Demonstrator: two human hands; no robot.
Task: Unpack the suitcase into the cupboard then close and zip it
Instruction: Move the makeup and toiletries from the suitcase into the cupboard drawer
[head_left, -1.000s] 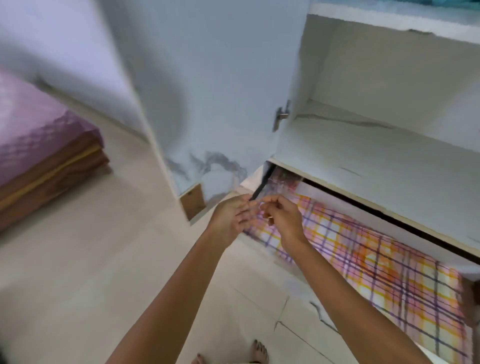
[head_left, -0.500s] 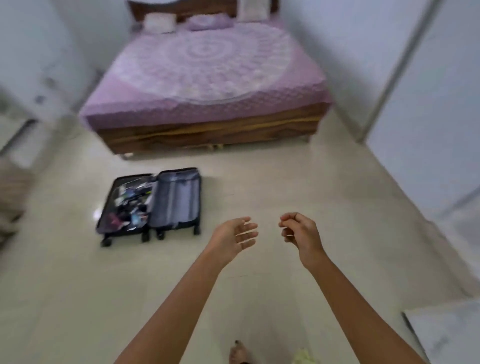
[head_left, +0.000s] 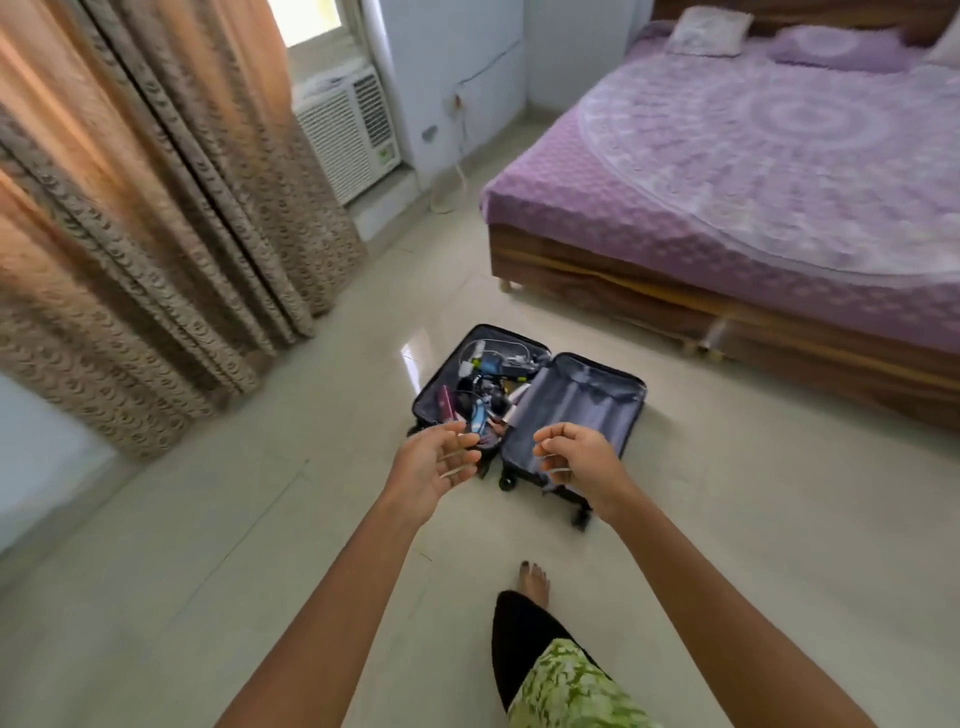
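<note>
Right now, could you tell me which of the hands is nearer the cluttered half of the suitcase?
Left. The left hand overlaps the cluttered half; the right hand is over the empty half.

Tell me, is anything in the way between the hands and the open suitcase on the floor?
Nothing visible. Both hands, left and right, are empty, and only bare floor lies before the suitcase.

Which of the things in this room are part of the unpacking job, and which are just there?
Part of the job:
- open black wheeled suitcase on the floor
- jumble of small items and cables in its left half
- left hand and right hand, both empty

Just there:
- wooden bed with purple patterned cover
- brown patterned curtains
- white window air conditioner
</note>
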